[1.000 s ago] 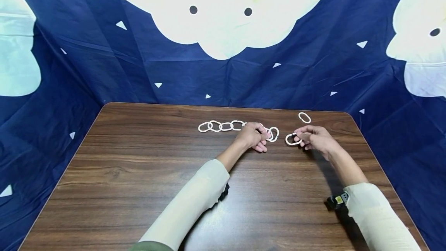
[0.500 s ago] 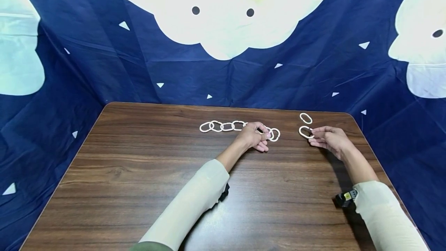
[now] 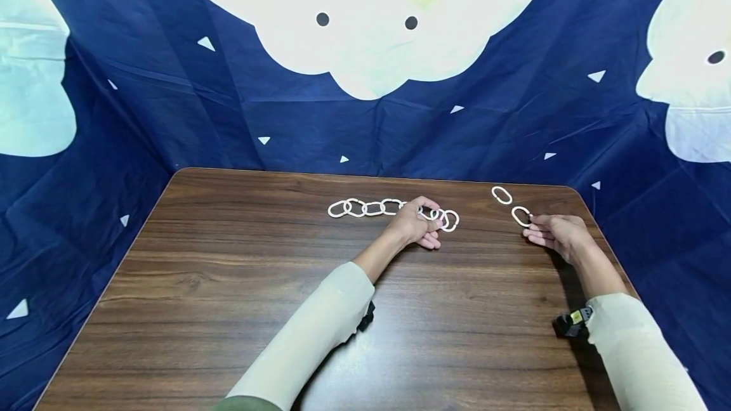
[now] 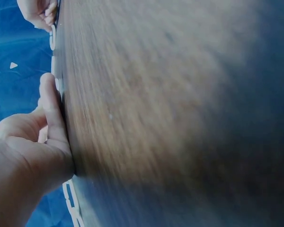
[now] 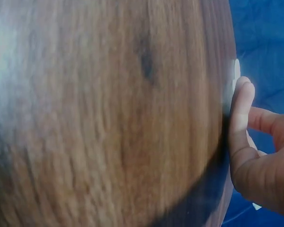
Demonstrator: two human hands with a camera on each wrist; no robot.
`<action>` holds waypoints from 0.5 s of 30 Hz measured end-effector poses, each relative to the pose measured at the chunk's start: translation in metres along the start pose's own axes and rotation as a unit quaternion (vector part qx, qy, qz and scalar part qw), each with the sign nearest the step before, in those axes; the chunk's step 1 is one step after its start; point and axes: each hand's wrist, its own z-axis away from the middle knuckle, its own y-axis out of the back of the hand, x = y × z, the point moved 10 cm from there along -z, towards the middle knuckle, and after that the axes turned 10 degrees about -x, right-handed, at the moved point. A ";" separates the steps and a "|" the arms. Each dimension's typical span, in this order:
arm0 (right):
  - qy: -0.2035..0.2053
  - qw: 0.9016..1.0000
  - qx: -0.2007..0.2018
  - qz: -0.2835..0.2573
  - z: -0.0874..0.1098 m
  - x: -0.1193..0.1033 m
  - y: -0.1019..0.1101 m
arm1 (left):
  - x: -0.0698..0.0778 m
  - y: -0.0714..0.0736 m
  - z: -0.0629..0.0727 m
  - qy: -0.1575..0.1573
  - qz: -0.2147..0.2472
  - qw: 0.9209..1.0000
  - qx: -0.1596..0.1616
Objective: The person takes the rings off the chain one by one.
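Note:
A chain of several joined white plastic links lies along the back of the table. Over its right part is my left hand, thumb and forefinger pinching a link near the right end; the hand covers some of the links. To the right, my right hand pinches a single white oval link by its lower right edge, at or just above the tabletop. Another loose link lies behind and left of it. In the left wrist view, part of the chain shows below my left hand.
The brown wood-grain table has its far edge just behind the links. A dark blue cloth with white cloud shapes hangs behind and around it. A small black device sits at the right sleeve cuff.
My right hand has moved right with its link, away from the chain's end and past the loose link. My left hand has stayed on the chain.

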 end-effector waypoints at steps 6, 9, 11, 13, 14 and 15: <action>-0.011 0.999 0.028 -0.032 -0.001 0.001 0.015 | -0.002 0.001 0.000 0.003 -0.014 1.000 -0.002; -0.017 0.999 0.031 -0.038 -0.003 0.001 0.019 | -0.002 0.002 0.000 0.009 -0.024 1.000 -0.004; -0.022 0.999 0.032 -0.034 -0.004 0.000 0.020 | -0.002 0.003 0.000 0.014 -0.029 0.999 -0.004; -0.028 0.999 0.033 -0.029 -0.007 0.001 0.021 | -0.002 0.004 0.000 0.020 -0.034 0.999 -0.006; -0.031 0.999 0.035 -0.023 -0.008 0.001 0.022 | -0.002 0.004 0.000 0.022 -0.036 0.999 -0.005; -0.033 0.999 0.035 -0.019 -0.009 0.001 0.022 | -0.002 0.005 0.000 0.025 -0.037 0.999 -0.005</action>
